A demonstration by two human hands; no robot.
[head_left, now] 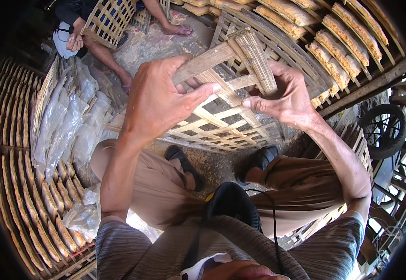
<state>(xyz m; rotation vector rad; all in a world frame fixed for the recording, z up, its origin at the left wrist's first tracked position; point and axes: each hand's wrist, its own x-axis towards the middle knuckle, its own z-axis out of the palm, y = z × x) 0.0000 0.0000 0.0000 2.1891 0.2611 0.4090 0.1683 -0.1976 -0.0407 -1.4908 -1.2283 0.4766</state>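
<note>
The left hand (pixel 158 100) is clamped on a woven bamboo rack (pixel 221 112), thumb stretched along one flat slat and fingers curled over the upper edge. The right hand (pixel 289 95) grips the same rack from the other side, thumb pressed on a slat and fingers hooked behind a bundle of thin bamboo strips (pixel 257 58) standing up from the lattice. The rack is an open grid of pale, flat splints crossing at angles, held tilted in front of the chest, above the knees; its lower edge reaches down toward the black sandals (pixel 184 163) on the dirt floor. Both forearms rise from the lower edge, elbows out. To the left lie clear plastic bags (pixel 65 126) and trays of flat crackers (pixel 30 196). Another person's hand (pixel 74 42) holds a bamboo frame (pixel 107 21) at the top left.
</note>
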